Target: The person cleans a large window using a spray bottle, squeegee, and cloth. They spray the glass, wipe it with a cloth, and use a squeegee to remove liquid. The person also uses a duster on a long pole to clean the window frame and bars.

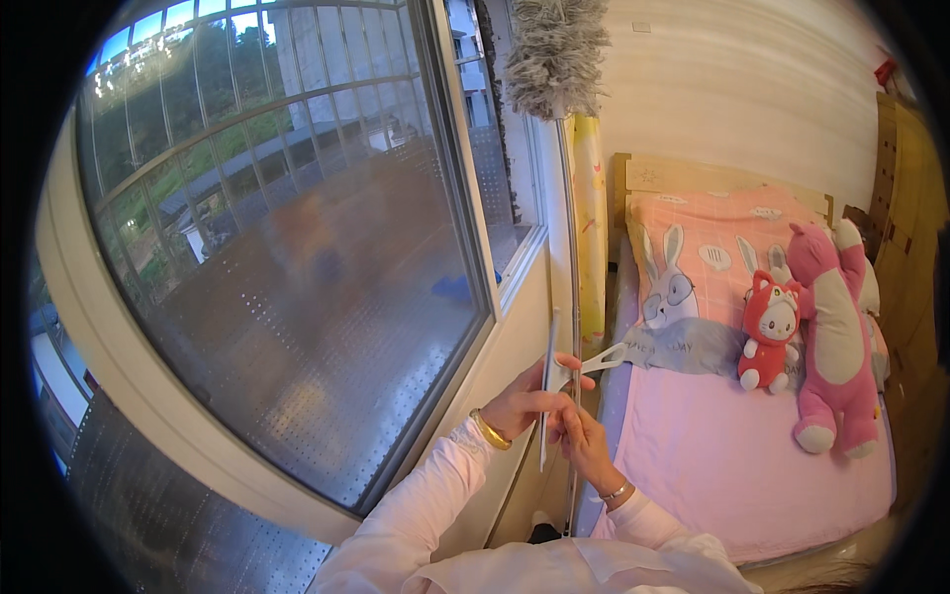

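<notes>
My left hand (525,401), with a gold bangle at its wrist, is closed around a white window squeegee (558,373). The tool's long thin blade stands upright, and its looped handle points right towards the bed. My right hand (582,442), with a silver bracelet, touches the fingers of my left hand below the handle; whether it also grips the blade I cannot tell. Just behind the hands runs a thin metal pole (570,282), topped by a grey fluffy duster (558,59). To the left is a large sliding window pane (297,282), hazy in its lower part.
A bed (712,460) on the right holds a pink plush toy (835,341) and a red-suited plush cat (770,330). A yellow curtain (588,237) hangs by the window frame (519,267). Outside are metal bars and a perforated metal sheet. A wooden wardrobe (909,297) stands far right.
</notes>
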`<state>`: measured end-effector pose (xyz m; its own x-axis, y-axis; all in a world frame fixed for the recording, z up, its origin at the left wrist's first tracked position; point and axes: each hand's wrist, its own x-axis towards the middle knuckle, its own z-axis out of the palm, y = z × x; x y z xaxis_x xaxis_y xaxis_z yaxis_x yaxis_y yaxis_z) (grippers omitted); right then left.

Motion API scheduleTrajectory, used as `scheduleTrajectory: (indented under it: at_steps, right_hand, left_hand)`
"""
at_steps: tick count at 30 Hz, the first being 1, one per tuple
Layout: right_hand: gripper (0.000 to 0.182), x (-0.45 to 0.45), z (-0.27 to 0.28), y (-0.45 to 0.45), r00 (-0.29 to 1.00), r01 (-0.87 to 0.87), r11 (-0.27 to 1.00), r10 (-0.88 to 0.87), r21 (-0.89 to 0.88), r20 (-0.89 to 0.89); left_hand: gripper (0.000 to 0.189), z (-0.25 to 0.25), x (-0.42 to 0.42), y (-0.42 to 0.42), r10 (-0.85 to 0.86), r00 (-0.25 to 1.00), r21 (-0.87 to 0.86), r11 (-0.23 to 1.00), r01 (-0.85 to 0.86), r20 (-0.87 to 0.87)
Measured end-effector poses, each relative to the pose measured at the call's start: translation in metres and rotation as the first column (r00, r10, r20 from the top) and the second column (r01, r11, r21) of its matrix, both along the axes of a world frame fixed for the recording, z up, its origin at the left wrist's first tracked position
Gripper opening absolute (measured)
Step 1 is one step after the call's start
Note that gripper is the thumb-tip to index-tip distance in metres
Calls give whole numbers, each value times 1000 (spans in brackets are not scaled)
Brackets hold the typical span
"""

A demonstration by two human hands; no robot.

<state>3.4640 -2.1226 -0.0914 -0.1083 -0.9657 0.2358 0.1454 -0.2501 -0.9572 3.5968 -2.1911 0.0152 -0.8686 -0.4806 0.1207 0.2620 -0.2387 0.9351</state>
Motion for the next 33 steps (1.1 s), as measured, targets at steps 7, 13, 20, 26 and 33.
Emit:
scheduleTrajectory:
  at_steps: [7,13,20,26,33]
  right_hand:
    - [28,-68,-38,-90,941,-320,947,318,-1,113]
    - [13,-111,-120,-170,984,-177,981,176,75,23]
    - [19,-173,-110,-239,960,-279,907,276,315,56]
    - [28,-187,-89,-317,998,35,999,-37,22,60]
    - [27,-180,19,-450,990,141,978,-135,-152,49]
  left_hand:
    - [62,-28,-52,-77,6,962,112,993,25,-272]
    - [61,-20,-101,-187,203,922,61,979,-194,-330]
    - [70,2,-128,-289,284,899,9,954,-298,-334]
    - [72,15,-108,-313,431,855,-107,873,-477,-289]
    - [78,-12,-14,-268,407,908,-255,872,-419,-98]
